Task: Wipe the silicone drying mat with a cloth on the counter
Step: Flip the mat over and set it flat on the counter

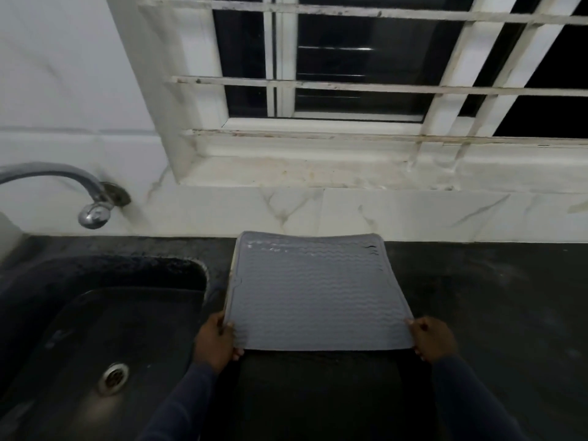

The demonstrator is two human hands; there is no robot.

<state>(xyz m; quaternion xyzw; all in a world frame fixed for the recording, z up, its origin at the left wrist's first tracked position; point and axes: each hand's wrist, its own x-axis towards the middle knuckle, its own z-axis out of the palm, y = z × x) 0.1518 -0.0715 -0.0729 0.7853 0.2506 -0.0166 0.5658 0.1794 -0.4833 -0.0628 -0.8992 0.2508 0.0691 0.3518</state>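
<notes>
Dim, slightly blurred throughout. Black beyond the window [350,58]; brightest on the far wall [63,90]. Glints on the left tap [94,214] and the far edge of the mat [318,297]. Bowed near the edges.

Grey ribbed mat [315,291], far end against the backsplash.

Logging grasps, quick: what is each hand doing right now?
Left hand: pinches near left corner of the grey mat.
Right hand: pinches its near right corner.

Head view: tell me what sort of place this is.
Probably a home kitchen: a dark sink sunk in a dark counter, a wall tap behind it, and a grey silicone drying mat beside the sink.
</notes>
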